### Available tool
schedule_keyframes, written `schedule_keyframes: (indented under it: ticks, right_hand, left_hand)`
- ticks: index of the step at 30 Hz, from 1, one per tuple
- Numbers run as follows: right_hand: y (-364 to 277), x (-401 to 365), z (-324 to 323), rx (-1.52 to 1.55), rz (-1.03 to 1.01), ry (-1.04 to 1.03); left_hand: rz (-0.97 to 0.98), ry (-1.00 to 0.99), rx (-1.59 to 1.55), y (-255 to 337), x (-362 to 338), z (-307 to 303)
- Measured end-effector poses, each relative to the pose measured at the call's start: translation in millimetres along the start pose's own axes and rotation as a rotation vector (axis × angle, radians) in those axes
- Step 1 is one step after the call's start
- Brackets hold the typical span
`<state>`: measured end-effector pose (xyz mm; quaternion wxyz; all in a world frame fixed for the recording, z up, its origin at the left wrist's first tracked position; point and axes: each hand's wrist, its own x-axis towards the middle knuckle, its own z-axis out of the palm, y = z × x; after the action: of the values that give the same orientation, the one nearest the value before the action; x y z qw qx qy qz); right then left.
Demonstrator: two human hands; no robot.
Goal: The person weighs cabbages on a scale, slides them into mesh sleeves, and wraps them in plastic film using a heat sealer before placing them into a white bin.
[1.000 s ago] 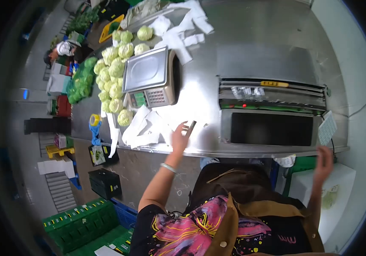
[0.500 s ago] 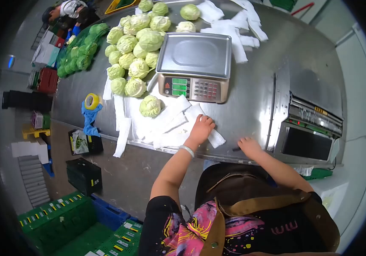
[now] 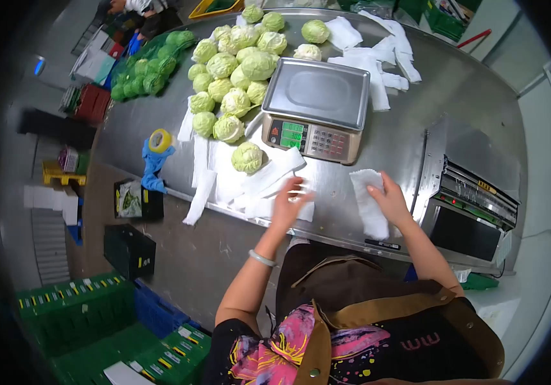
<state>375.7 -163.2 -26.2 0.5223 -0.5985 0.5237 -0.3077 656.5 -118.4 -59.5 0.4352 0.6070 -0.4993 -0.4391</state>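
My right hand (image 3: pixel 390 202) grips a flat white foam sleeve (image 3: pixel 368 208) between thumb and fingers, just over the steel table near its front edge. My left hand (image 3: pixel 287 204) is open, its fingers apart and slightly blurred, above several white foam sleeves (image 3: pixel 221 183) spread on the table. A single pale green cabbage (image 3: pixel 247 158) sits on those sleeves, left of and beyond my left hand. Behind it a heap of cabbages (image 3: pixel 240 67) fills the left part of the table. A weighing scale (image 3: pixel 317 93) with a bare steel pan and lit green display stands beside the heap.
A wrapping machine (image 3: pixel 468 205) sits at the table's right end. Yellow tape (image 3: pixel 160 140) and a blue glove (image 3: pixel 153 170) lie at the left edge. A green net bag (image 3: pixel 150 67) holds more cabbages. Green crates (image 3: pixel 76 314) stand lower left. Another person (image 3: pixel 150 16) bends at the far left.
My right hand has lifted off the table edge and now holds a white sleeve, which was among those under my left hand. My left hand has come off the sleeves. The view has shifted.
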Motion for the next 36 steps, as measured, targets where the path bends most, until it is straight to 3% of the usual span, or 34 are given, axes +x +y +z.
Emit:
schedule_keyframes:
  ticks: [1, 4, 5, 8, 10, 11, 12, 14, 15, 17, 18, 20, 21, 22, 24, 26, 28, 31, 34, 36]
  right_hand:
    - [25.3, 2.9, 1.3, -0.058, -0.025, 0.116]
    - [72.0, 15.9, -1.2, 0.033, 0.161, 0.233]
    - [79.3, 25.4, -4.4, 0.201, 0.394, 0.22]
    - [70.1, 49.4, 0.1, 0.437, 0.51, 0.232]
    - [71.3, 66.9, 13.8, 0.447, 0.486, 0.342]
    - [71.4, 73.4, 22.8, 0.439, 0.473, 0.387]
    - [71.4, 72.8, 35.3, 0.206, 0.405, 0.388]
    - [67.3, 72.4, 63.5, -0.255, 0.266, 0.349]
    - [48.6, 71.8, 78.6, -0.255, 0.303, 0.283]
    - [3.8, 69.5, 101.3, -0.244, 0.37, 0.157]
    - [20.4, 76.3, 102.6, -0.115, 0.424, 0.265]
    - [67.9, 90.3, 101.6, 0.153, 0.517, 0.475]
    - [68.1, 95.1, 93.1, 0.17, 0.529, 0.492]
    - [61.2, 103.0, 81.9, 0.189, 0.537, 0.505]
    - [39.5, 114.0, 73.1, 0.156, 0.499, 0.488]
    - [11.2, 129.4, 69.0, 0.046, 0.384, 0.444]
    - [20.0, 136.4, 74.4, 0.078, 0.331, 0.415]
    - [5.2, 158.7, 73.1, 0.205, 0.277, 0.451]
    - [1.8, 160.4, 69.6, 0.174, 0.283, 0.468]
    - [-3.4, 153.0, 59.1, 0.075, 0.28, 0.395]
  left_hand:
    - [0.063, 0.197, 0.279, -12.5, 9.3, -23.0]
    - [-0.014, 0.388, 0.211, -45.0, 46.3, -85.4]
    - [-0.002, 0.374, 0.175, -49.5, 64.9, -99.0]
    - [0.022, 0.287, 0.255, -53.1, 127.5, -138.0]
    - [0.128, 0.284, 0.17, -59.8, 177.6, -159.0]
    - [0.103, 0.272, 0.258, -34.7, 195.3, -166.6]
    - [0.244, 0.253, 0.406, -52.1, 224.7, -182.6]
    - [0.108, 0.056, 0.514, -44.5, 249.7, -205.0]
    - [-0.076, -0.122, 0.632, -40.1, 255.9, -211.0]
    - [-0.007, -0.34, 0.643, -102.1, 249.1, -210.7]
    - [0.101, -0.465, 0.715, -120.7, 232.1, -201.7]
    - [0.014, -0.492, 0.954, -112.3, 179.5, -178.6]
    - [-0.11, -0.467, 0.851, -83.1, 170.1, -172.5]
    - [-0.079, -0.473, 0.828, -76.7, 170.4, -174.6]
    - [-0.299, -0.387, 0.42, -90.3, 178.8, -183.1]
    - [-0.442, -0.242, -0.125, -66.1, 186.1, -174.4]
    - [-0.225, -0.287, -0.136, -34.4, 205.3, -153.6]
    - [0.153, -0.284, 0.171, 21.8, 248.3, -101.0]
    - [0.299, -0.257, 0.445, 44.5, 286.7, -47.7]
    - [0.257, -0.322, 0.533, 44.1, 297.6, -37.2]
